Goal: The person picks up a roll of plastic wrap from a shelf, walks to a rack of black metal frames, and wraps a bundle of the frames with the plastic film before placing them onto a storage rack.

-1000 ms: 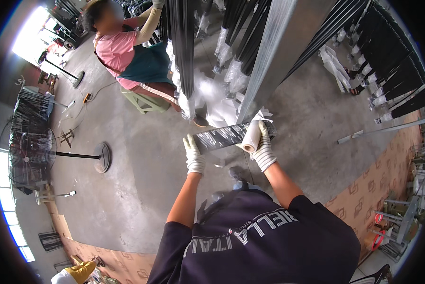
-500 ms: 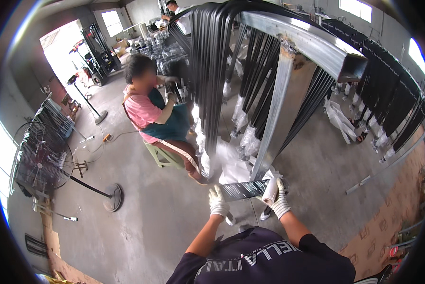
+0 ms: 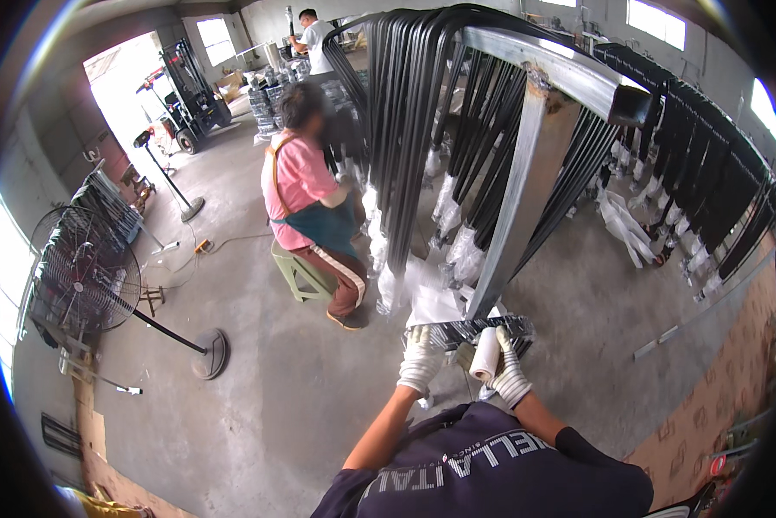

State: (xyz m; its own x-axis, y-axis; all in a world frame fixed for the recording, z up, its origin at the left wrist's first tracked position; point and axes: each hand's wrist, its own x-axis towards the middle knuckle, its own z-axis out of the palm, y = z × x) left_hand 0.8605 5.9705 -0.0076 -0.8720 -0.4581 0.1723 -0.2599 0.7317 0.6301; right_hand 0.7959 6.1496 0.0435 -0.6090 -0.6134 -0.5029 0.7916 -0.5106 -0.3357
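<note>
In front of me lies a bundle of black bars (image 3: 519, 327) wrapped in clear film. My left hand (image 3: 419, 361), in a white glove, grips its left end; part of the grip is hidden. A white roll of wrapping film (image 3: 485, 352) is in my gloved right hand (image 3: 510, 373), held close against the near side of the bundle. Just beyond the bundle, crumpled white plastic sheeting (image 3: 433, 304) sits by the foot of a metal post (image 3: 516, 190).
Bent black tubes (image 3: 405, 147) with bagged ends hang from a steel beam (image 3: 560, 65). A person (image 3: 306, 186) sits on a green stool (image 3: 301, 272) to the left; another person (image 3: 314, 43) stands farther back. At left are a floor fan (image 3: 81, 281) and a forklift (image 3: 180, 99).
My left hand has moved right and slightly up along the bundle. The film roll has tilted more upright and shifted slightly left and down. The seated person has turned away and leaned right.
</note>
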